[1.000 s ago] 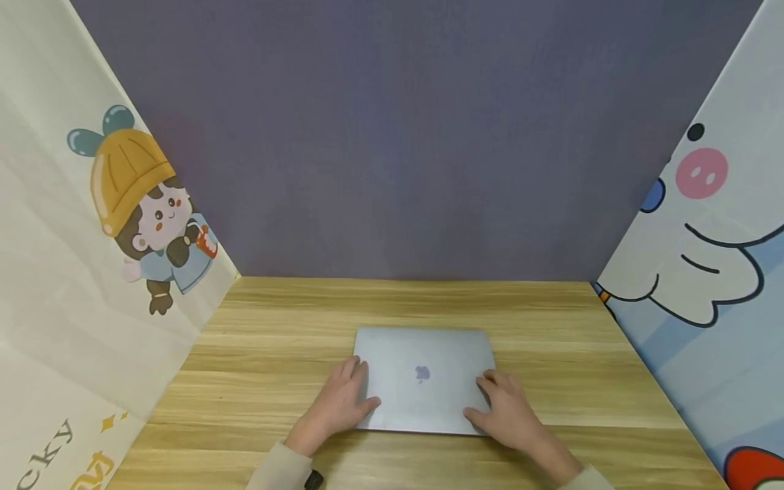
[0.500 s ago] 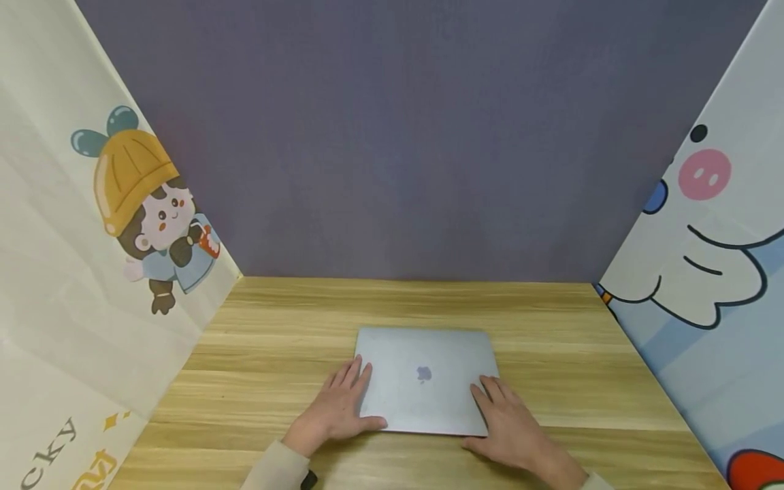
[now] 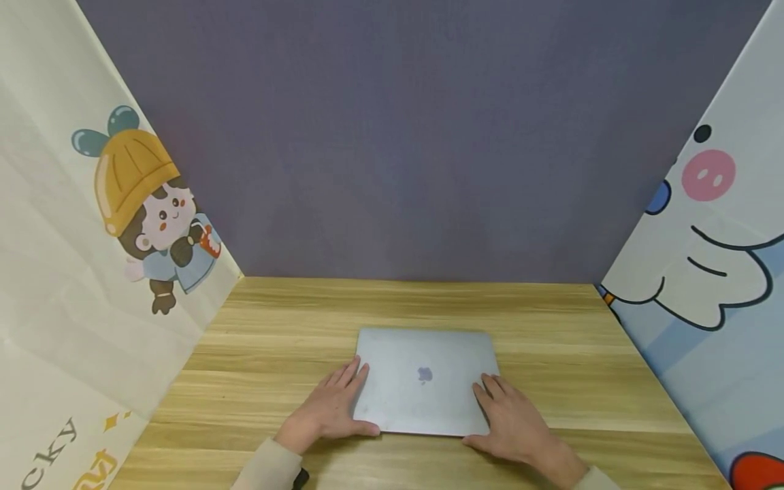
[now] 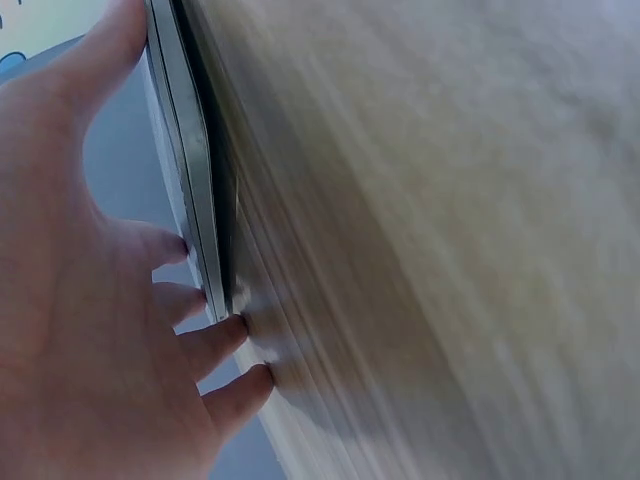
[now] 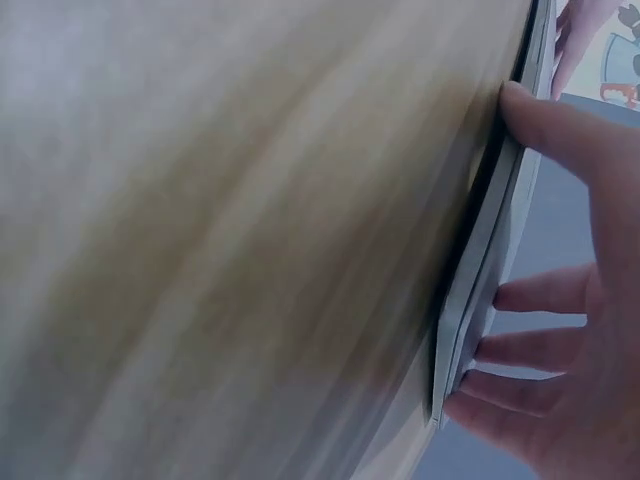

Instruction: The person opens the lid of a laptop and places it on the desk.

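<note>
A closed silver laptop [image 3: 422, 401] with a dark apple logo lies flat on the wooden table, its long edge toward me. My left hand [image 3: 327, 412] is at its left side, fingers spread and mostly straight along that edge, with the thumb at the front edge. On the opposite side my right hand [image 3: 517, 425] touches the right edge with its fingers, and its thumb reaches the front edge. In the left wrist view, fingertips [image 4: 225, 340] meet the laptop's corner and the table. The right wrist view shows the thumb [image 5: 525, 110] against the laptop's thin front edge.
The wood-grain table [image 3: 275, 327] runs back to a dark grey-purple panel [image 3: 392, 136]. A white panel with a cartoon child [image 3: 162, 218] stands at the left. Another panel, with a cartoon pig-nosed figure [image 3: 707, 175], stands at the right.
My right thumb has slid off the lid down to the front edge, and its fingers have shifted slightly. The left fingers have spread, and the left thumb has moved from the lid to the front edge.
</note>
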Demonstrator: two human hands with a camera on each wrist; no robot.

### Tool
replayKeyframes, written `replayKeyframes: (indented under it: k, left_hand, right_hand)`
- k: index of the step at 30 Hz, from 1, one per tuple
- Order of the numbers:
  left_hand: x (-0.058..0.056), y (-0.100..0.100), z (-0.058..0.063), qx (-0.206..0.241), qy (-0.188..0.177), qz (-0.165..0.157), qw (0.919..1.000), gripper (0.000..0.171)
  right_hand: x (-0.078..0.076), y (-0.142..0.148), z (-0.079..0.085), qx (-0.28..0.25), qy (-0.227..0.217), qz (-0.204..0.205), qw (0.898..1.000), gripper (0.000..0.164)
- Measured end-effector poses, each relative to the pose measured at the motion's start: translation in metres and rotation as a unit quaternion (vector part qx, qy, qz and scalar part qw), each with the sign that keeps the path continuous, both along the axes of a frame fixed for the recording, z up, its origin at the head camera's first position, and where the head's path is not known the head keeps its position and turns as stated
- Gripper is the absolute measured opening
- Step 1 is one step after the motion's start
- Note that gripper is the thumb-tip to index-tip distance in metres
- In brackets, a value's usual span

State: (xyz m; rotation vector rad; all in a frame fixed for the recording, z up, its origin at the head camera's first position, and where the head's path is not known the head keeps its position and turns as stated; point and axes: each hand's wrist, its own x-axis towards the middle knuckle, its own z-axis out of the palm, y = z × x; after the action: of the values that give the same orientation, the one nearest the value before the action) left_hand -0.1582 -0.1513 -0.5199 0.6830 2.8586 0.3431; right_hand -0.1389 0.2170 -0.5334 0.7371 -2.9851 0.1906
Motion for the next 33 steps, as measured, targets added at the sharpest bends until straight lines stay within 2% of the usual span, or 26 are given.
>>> replayKeyframes:
  k: [8,22,33]
  left_hand:
    - [0.0,-0.002,0.001,0.002,-0.01,-0.001,1.0,0.122]
    - [-0.003,-0.006,-0.004,0.007,-0.007,0.0,1.0,0.123]
    - [0.0,-0.007,-0.005,0.013,-0.006,-0.006,0.9999,0.134]
  right_hand:
    - [-0.005,0.001,0.001,0.018,0.02,0.008,1.0,0.097]
    - [-0.01,0.003,0.004,0.028,0.036,0.023,0.999,0.099]
    - [-0.011,0.005,0.002,0.031,0.071,0.039,0.996,0.097]
